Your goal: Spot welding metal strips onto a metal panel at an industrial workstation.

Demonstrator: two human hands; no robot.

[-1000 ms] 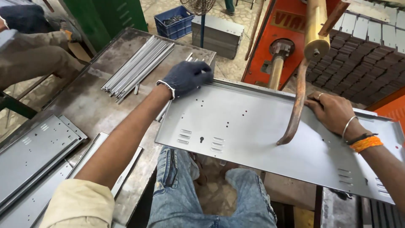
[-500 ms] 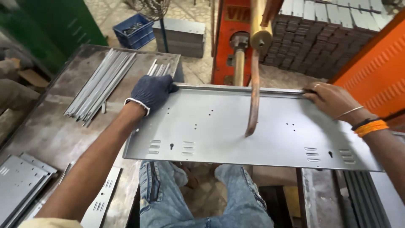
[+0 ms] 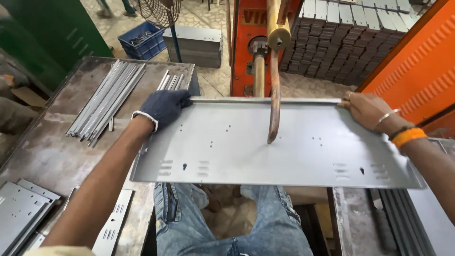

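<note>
Seen from the head camera, a seated person in faded blue jeans [image 3: 265, 223] holds a long, flat grey sheet-metal panel [image 3: 265, 147] level above the lap, under the curved rusty-brown electrode arm [image 3: 274, 109] of an orange spot-welding machine [image 3: 244, 47]. The arm's lower tip meets the panel's top face a little right of its middle.

The left hand [image 3: 163, 108], in a dark blue knitted glove, lies at the panel's far left corner, fingers curled over the raised back edge and closed on it. The bare right hand [image 3: 367, 110], wearing a metal bangle and an orange band at the wrist, grips the far right corner the same way, fingers bent round the folded rim; how far the thumb reaches beneath cannot be seen.

The panel carries small punched holes and short rows of slots near its front edge.

To the left stands a worn, stained steel worktable [image 3: 42, 151], on which a bundle of thin grey metal strips [image 3: 106, 102] lies well apart from the gloved hand. Flat grey perforated plates [image 3: 19, 211] are stacked at the table's near left corner.

Behind, on the tiled floor, sit a blue plastic crate [image 3: 142, 40] and a grey metal box [image 3: 194, 45], with rows of stacked grey sheet parts [image 3: 336, 38] to the right of the machine.
</note>
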